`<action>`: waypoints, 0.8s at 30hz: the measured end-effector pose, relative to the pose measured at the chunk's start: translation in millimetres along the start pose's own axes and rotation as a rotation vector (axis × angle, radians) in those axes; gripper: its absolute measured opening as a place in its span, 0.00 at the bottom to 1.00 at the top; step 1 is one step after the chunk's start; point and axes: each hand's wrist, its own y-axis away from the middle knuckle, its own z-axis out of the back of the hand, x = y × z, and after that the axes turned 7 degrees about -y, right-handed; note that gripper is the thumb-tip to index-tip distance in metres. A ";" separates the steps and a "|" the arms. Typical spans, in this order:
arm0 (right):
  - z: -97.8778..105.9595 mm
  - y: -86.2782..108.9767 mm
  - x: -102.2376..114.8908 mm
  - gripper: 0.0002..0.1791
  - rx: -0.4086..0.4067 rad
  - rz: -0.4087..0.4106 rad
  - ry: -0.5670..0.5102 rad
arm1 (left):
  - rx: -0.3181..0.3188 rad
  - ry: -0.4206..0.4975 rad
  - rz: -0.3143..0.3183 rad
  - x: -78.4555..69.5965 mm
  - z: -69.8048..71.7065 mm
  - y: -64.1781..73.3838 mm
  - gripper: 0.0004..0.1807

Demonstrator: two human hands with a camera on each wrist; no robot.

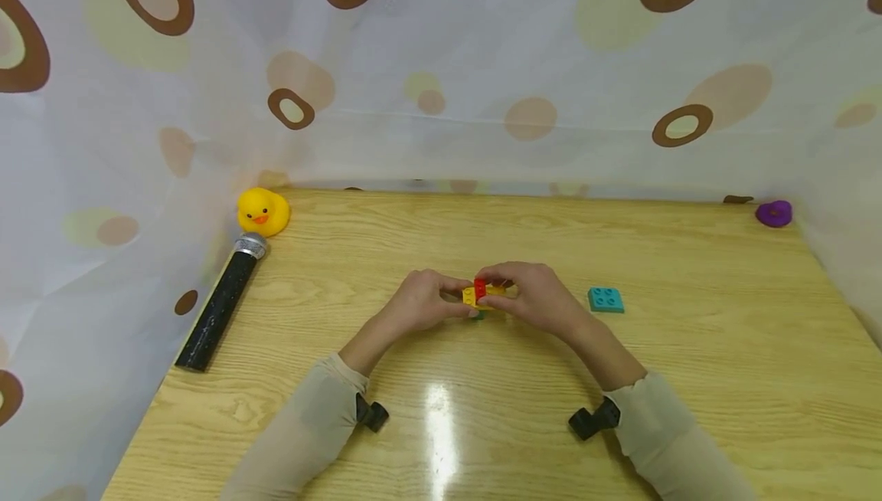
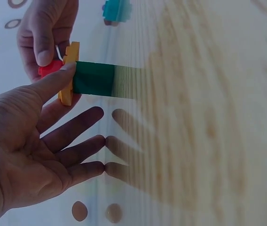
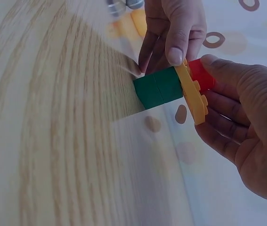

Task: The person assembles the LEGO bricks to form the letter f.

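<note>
A stack of toy bricks stands between the two hands near the middle of the table. Its green base (image 3: 159, 88) shows a seam across it in the right wrist view, and a flat yellow brick (image 3: 193, 96) lies across the top. My left hand (image 1: 429, 302) pinches the yellow brick between thumb and forefinger, the other fingers spread beside the green base in the left wrist view. On top of the yellow brick is a red brick (image 1: 480, 289); my right hand (image 1: 540, 298) grips it between thumb and fingers, with fingertips also along the yellow brick.
A turquoise brick (image 1: 606, 300) lies to the right of the hands. At the back left sit a yellow rubber duck (image 1: 263, 212) and a black microphone (image 1: 220, 306). A purple toy (image 1: 775, 214) is in the far right corner. A patterned curtain (image 1: 441, 64) hangs behind the table (image 1: 441, 378).
</note>
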 end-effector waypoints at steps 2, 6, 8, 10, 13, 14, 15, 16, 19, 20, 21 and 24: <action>0.7 -0.1 0.4 0.19 0.004 0.003 0.006 | -0.001 0.001 -0.003 -0.2 0.2 -0.6 0.29; 0.8 0.1 0.6 0.19 0.003 0.014 0.016 | 0.002 0.006 -0.008 -0.2 0.5 -0.7 0.29; 0.4 0.2 0.6 0.19 0.006 0.016 0.024 | 0.003 0.006 -0.007 0.1 0.1 -0.6 0.29; 0.0 0.0 0.9 0.19 0.010 0.012 0.024 | 0.004 0.006 -0.004 0.3 -0.1 -0.3 0.30; -0.5 -0.1 1.6 0.18 0.016 0.010 0.025 | 0.006 0.005 0.000 0.6 -0.8 -0.1 0.30; -0.5 -0.1 2.2 0.18 0.018 0.010 0.024 | 0.007 0.006 0.001 0.7 -0.9 0.0 0.30; -0.5 -0.1 2.5 0.18 0.018 0.009 0.023 | 0.007 0.007 0.003 0.8 -1.1 0.0 0.30; -0.3 -0.1 3.0 0.18 0.019 0.007 0.024 | 0.008 0.008 0.003 0.9 -1.3 -0.1 0.30; 0.0 -0.5 3.5 0.18 0.021 0.007 0.033 | 0.010 0.014 0.004 0.5 -1.3 0.1 0.30; 0.2 -0.8 3.9 0.18 0.022 0.007 0.035 | 0.009 0.014 0.003 0.3 -1.1 0.2 0.30; 0.3 -0.9 3.9 0.17 0.023 0.009 0.040 | 0.007 0.014 0.000 0.1 -0.9 0.2 0.30; 0.7 -1.4 4.1 0.16 0.025 0.017 0.052 | 0.005 0.014 -0.007 -0.3 -0.5 0.7 0.30</action>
